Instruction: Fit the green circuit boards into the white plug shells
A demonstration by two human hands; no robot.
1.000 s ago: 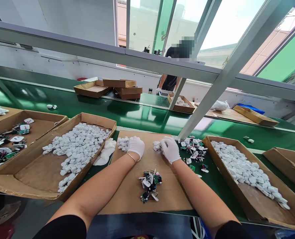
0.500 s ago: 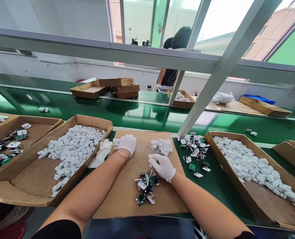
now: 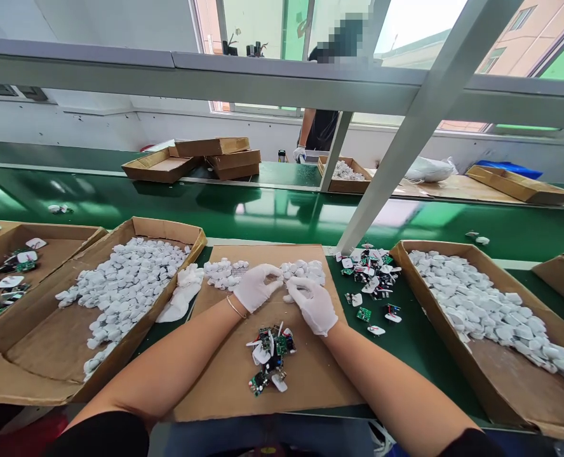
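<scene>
a green conveyor bench [image 3: 244, 216] runs across the frame, with a cardboard tray [image 3: 34, 374] of white plastic casings [image 3: 129, 279] at lower left and another tray [image 3: 505, 381] at right. on a cardboard sheet [image 3: 215, 374] at lower centre sits a heap of circuit boards [image 3: 270, 355], with small white casings [image 3: 305, 270] above it. the gloved left hand [image 3: 257, 287] and right hand [image 3: 312, 304] nearly meet just below those casings, fingers curled narrowly; whether either holds one, i cannot tell
</scene>
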